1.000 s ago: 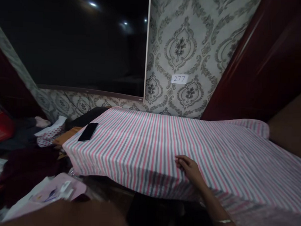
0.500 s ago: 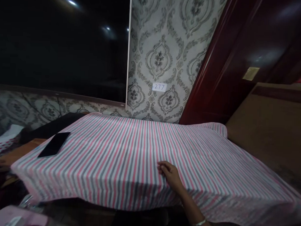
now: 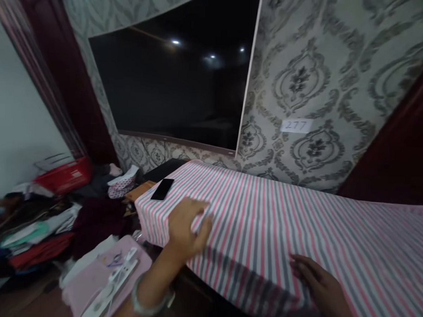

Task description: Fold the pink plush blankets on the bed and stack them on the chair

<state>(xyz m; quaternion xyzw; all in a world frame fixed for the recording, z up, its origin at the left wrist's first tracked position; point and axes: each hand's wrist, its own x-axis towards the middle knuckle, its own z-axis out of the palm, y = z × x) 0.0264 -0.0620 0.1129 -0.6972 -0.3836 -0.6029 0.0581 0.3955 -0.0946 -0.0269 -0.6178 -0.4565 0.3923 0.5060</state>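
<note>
A pink, grey and white striped cloth (image 3: 282,225) lies spread over a long raised surface. My left hand (image 3: 186,227) hovers over or rests on the cloth near its left end, blurred, with the fingers loosely curled toward the cloth. My right hand (image 3: 316,282) lies flat on the cloth near the front edge, fingers stretched out. A black phone (image 3: 162,189) lies on the cloth's far left corner, a little beyond my left hand.
A large dark screen (image 3: 179,83) hangs on the patterned wall, beside a paper label reading 277 (image 3: 296,126). On the floor at left are a red basket (image 3: 63,175), piled clothes (image 3: 39,222) and a pink bag (image 3: 103,279). Dark wood panels stand at right.
The view has swung left. My left hand has come into view over the cloth's left end. My right hand stays on the cloth near the front edge.
</note>
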